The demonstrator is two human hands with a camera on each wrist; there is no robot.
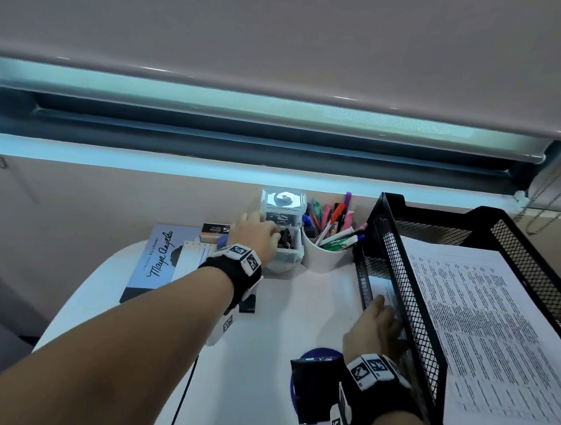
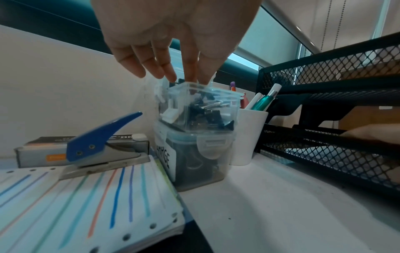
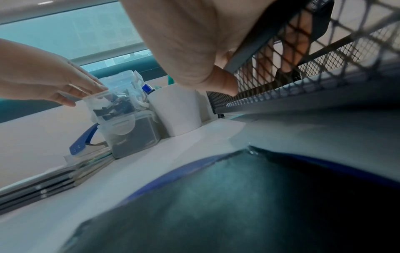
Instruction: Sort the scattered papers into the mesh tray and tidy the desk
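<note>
A white desk [image 1: 259, 347] stands against a beige wall [image 1: 102, 195] under a blind-covered window [image 1: 248, 106].

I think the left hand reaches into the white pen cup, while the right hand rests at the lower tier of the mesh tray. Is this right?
Not quite. The left hand reaches into the open clear box of binder clips, beside the white pen cup, as the left wrist view shows. The right hand does rest at the lower tier of the mesh tray.
</note>
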